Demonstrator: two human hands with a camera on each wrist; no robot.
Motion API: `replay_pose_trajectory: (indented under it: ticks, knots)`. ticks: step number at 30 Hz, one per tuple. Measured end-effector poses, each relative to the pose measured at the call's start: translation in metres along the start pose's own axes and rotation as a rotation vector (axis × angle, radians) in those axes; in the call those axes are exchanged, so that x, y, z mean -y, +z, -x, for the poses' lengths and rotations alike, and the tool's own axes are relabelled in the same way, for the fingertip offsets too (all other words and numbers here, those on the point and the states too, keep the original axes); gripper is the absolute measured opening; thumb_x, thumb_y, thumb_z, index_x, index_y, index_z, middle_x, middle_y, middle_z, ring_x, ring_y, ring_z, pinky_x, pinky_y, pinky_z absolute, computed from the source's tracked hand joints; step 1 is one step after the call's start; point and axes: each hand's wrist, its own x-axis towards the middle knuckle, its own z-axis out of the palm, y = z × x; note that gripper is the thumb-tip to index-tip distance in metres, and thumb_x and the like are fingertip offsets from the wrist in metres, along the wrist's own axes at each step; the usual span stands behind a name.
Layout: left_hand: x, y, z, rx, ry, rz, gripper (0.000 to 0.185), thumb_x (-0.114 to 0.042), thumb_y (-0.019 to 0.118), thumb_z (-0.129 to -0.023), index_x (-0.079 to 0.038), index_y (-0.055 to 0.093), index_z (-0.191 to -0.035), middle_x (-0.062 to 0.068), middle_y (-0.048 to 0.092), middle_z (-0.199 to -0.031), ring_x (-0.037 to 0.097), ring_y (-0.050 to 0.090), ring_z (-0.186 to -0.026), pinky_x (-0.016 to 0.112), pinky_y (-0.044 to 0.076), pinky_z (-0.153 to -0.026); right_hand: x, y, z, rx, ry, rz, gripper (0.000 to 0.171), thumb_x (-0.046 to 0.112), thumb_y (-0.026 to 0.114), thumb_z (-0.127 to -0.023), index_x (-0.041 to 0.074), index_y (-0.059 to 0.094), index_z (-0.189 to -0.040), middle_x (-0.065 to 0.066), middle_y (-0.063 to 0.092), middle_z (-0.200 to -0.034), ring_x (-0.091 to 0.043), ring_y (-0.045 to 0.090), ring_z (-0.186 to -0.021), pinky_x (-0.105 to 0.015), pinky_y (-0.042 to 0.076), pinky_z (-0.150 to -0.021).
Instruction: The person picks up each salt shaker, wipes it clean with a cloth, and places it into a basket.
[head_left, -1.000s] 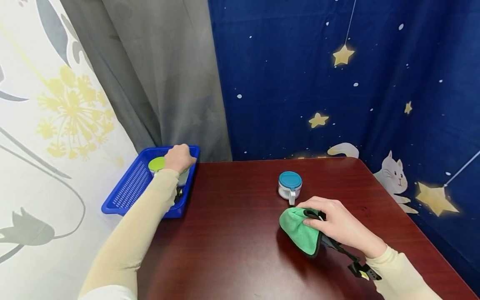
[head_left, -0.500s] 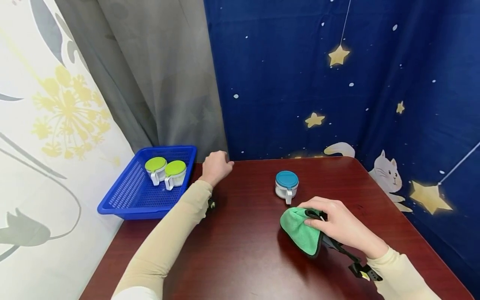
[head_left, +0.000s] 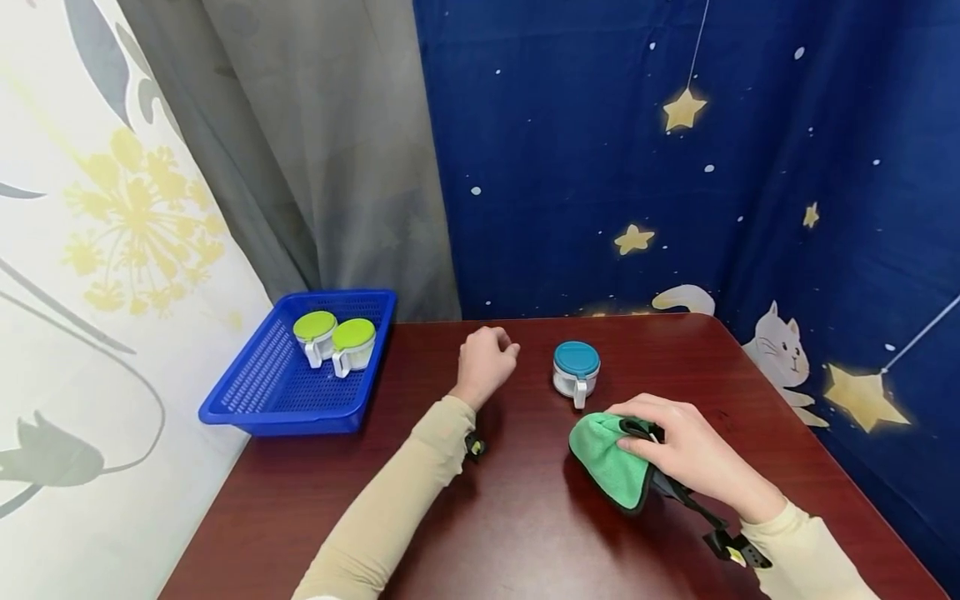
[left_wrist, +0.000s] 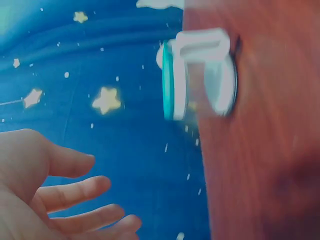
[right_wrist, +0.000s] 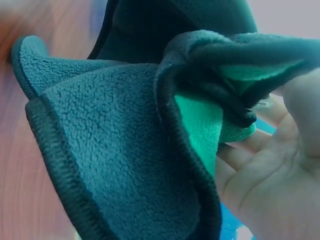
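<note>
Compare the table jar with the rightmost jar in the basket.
The table jar has a blue lid, the basket jar a lime one. The table jar stands on the table; the basket jar sits in the blue basket beside another jar. Both are lidded with a white handle.

Perhaps a home, given the starry curtain (head_left: 555,167).
</note>
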Motion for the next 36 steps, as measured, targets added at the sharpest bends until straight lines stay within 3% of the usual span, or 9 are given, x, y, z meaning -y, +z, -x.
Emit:
replay_pose_trajectory:
  ticks: [6,10,18,22,28,36]
  knots:
    - [-0.026,0.030,0.019,0.019,-0.020,0.120,0.016,-0.030,0.073,-0.091,-0.016,0.072,-0.083,0.000,0.066,-0.088,0.021,0.062,-0.083,0.039,0.052,-0.076,-0.004,-0.002,0.005,-0.019,0.031,0.033,0.039,0.024,0.080,-0.088,0.032,0.067,-0.124,0.023,0.064,-0.112,-0.002,0.062,-0.101,-0.030,0.054,-0.084]
    - [-0.039,0.053,0.031,0.016,-0.060,0.178,0.016,-0.031,0.076,-0.089,-0.018,0.073,-0.081,-0.003,0.062,-0.086,0.019,0.060,-0.083,0.037,0.051,-0.075,-0.007,-0.004,0.008,-0.040,0.034,0.057,0.040,0.024,0.081,-0.087,0.032,0.067,-0.124,0.023,0.064,-0.111,-0.002,0.062,-0.101,-0.029,0.053,-0.083]
    - [-0.059,0.087,0.046,0.014,-0.216,0.226,0.024,-0.040,0.085,-0.080,-0.023,0.070,-0.071,0.001,0.056,-0.102,0.022,0.052,-0.094,0.038,0.050,-0.070,-0.014,-0.005,0.014,-0.065,0.039,0.094,0.042,0.022,0.082,-0.085,0.031,0.068,-0.124,0.023,0.064,-0.112,-0.002,0.062,-0.100,-0.029,0.053,-0.081]
    - [-0.065,0.101,0.050,-0.006,-0.299,0.235,0.032,-0.045,0.088,-0.074,-0.024,0.065,-0.065,0.001,0.053,-0.110,0.023,0.050,-0.100,0.043,0.050,-0.067,-0.016,-0.005,0.016,-0.068,0.046,0.110,0.043,0.021,0.083,-0.085,0.031,0.068,-0.124,0.023,0.063,-0.112,-0.001,0.062,-0.100,-0.030,0.054,-0.081]
    - [-0.069,0.123,0.053,-0.051,-0.368,0.229,0.042,-0.054,0.091,-0.066,-0.024,0.060,-0.065,-0.001,0.049,-0.112,0.021,0.047,-0.102,0.041,0.048,-0.064,-0.018,-0.004,0.019,-0.068,0.056,0.115,0.042,0.020,0.083,-0.084,0.030,0.068,-0.123,0.023,0.063,-0.111,-0.001,0.062,-0.099,-0.031,0.054,-0.082]
    - [-0.070,0.136,0.050,-0.129,-0.379,0.233,0.036,-0.030,0.091,-0.069,-0.022,0.057,-0.063,-0.001,0.048,-0.104,0.022,0.049,-0.099,0.047,0.049,-0.065,-0.023,-0.004,0.025,-0.079,0.067,0.111,0.042,0.019,0.083,-0.084,0.030,0.068,-0.122,0.023,0.064,-0.110,-0.001,0.062,-0.100,-0.030,0.054,-0.083]
